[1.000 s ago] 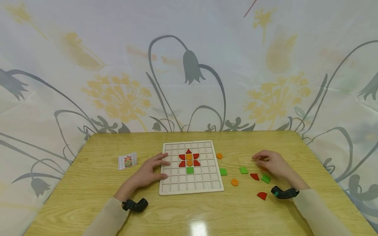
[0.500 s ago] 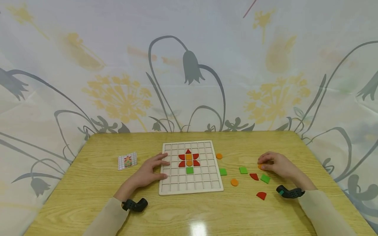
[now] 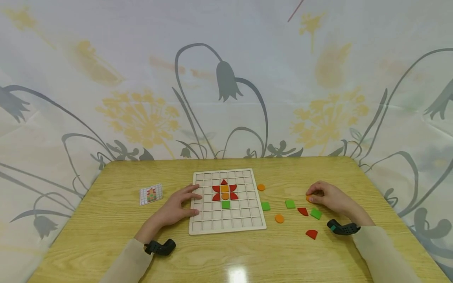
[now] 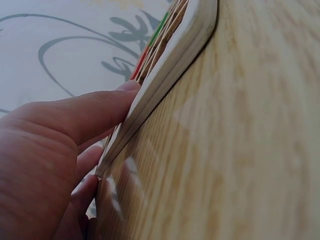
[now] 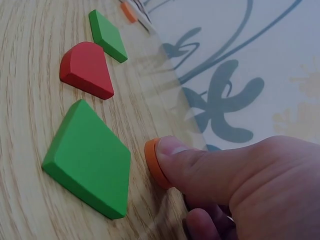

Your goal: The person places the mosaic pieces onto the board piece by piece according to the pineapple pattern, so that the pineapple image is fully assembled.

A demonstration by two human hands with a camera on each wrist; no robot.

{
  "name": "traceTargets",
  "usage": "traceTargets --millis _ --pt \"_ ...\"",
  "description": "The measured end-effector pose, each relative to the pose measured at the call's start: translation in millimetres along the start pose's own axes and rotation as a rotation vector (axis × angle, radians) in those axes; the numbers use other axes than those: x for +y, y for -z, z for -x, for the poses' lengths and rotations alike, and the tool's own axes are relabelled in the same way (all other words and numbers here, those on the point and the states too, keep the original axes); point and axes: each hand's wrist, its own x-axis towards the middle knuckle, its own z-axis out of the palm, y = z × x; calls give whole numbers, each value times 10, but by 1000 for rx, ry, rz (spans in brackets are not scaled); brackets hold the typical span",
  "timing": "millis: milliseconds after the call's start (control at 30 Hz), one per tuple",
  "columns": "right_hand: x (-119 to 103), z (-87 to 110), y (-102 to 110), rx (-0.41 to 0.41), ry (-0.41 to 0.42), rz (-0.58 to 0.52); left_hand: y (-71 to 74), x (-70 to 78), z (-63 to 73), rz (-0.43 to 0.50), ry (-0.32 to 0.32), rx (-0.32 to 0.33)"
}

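Right hand (image 3: 329, 197) to grid board (image 3: 247, 220): flat tiles (image 3: 290, 204) low between; air above clear; bare surface (image 3: 286, 171) beyond.

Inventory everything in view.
Grid board: 1, cream, table centre
Square: 1, orange, on board
Triangle: 1, red, on board
Quarter-circles: 6, red, four on board, two loose right
Discs: 4, orange, one on board, two loose right, one held
Squares: 4, green, one on board, three loose right
Pattern card: 1, multicoloured, left
Table: 1, yellowish, underneath
Backdrop: 1, pale floral, behind
Wrist cameras: 2, black, wrists
Sleeves: 2, beige, forearms
Left hand: 1, on board's left edge
Right hand: 1, pinching disc
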Motion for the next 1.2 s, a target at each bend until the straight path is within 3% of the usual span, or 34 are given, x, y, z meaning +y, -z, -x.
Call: traceTargets --millis 433,700,900,1067,1200 --pt "2 -49 -12 -18 -37 0 -4 -8 11 -3 15 8" --pt "24 -20 -34 0 -54 -63 -13 5 -1 11 0 9" --pt "-5 -5 -28 48 -58 -75 -28 0 -10 10 -9 7" --pt "-25 -22 -68 153 -66 -11 -21 -5 -6 12 1 2" --pt "-116 -34 -102 226 -103 -23 -6 -2 0 6 6 -2"
